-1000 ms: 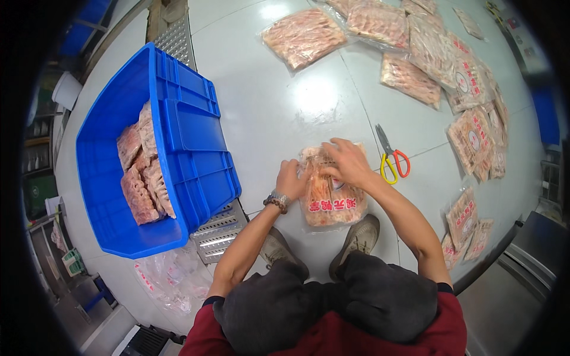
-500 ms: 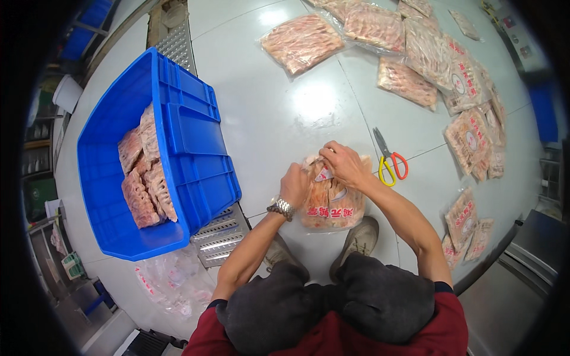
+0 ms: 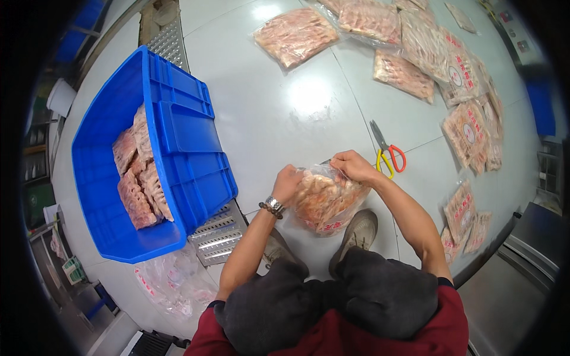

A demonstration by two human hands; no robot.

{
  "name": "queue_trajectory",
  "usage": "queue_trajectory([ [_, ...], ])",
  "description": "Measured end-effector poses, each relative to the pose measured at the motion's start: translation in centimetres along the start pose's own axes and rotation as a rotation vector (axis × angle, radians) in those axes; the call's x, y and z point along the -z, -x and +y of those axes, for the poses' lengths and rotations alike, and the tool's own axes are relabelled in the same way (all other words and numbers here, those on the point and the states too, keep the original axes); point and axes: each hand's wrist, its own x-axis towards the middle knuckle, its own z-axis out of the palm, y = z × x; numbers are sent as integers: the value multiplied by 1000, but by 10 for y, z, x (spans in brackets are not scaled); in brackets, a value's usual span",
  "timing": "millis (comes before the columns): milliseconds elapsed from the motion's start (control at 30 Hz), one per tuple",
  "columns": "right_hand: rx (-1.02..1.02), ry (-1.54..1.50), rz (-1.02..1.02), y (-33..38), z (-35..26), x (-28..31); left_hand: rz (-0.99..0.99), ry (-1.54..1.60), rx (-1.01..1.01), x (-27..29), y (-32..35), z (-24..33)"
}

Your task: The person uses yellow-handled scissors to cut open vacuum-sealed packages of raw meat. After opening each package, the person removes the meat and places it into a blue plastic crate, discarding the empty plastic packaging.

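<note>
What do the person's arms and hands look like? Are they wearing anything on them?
Both forearms are bare, with no gloves on the left hand or the right hand. A silvery metal wristwatch sits on the left wrist. Short dark red sleeves show near the shoulders. No rings can be made out on the fingers.

Glossy clear plastic bag (image 3: 326, 202), smooth blue plastic crate (image 3: 178, 142), shiny floor (image 3: 285, 113).

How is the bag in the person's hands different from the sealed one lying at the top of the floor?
The held bag is lifted, bulging and pinched at its mouth by the left hand and right hand; the far bag lies flat and untouched. Both are clear plastic holding pinkish meat.
</note>
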Motion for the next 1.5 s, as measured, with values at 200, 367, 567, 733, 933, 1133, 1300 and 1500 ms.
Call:
queue_trajectory([
  [200, 121, -22, 55, 12, 13, -2, -26, -38, -110, -20, 32, 20],
  [367, 615, 399, 250, 10, 16, -13, -107, -57, -191, -8, 33, 9],
  [567, 635, 745, 48, 26, -15, -35, -138, 3, -132, -5, 30, -2],
  [733, 619, 804, -6, 50, -31, -40, -65, -14, 41, 2, 33, -5],
  [933, 435, 608, 153, 123, -77, -28, 166, -326, 8, 33, 19, -60],
  [1133, 616, -55, 299, 171, -166, -4, 299, -330, -190, 17, 18, -80],
  [1300, 766, -124, -27, 127, -279, -78, 166, -459, -124, 11, 26, -42],
  [1500, 866, 181, -131, 92, -280, -120, -20, -650, -195, 6, 62, 9],
])
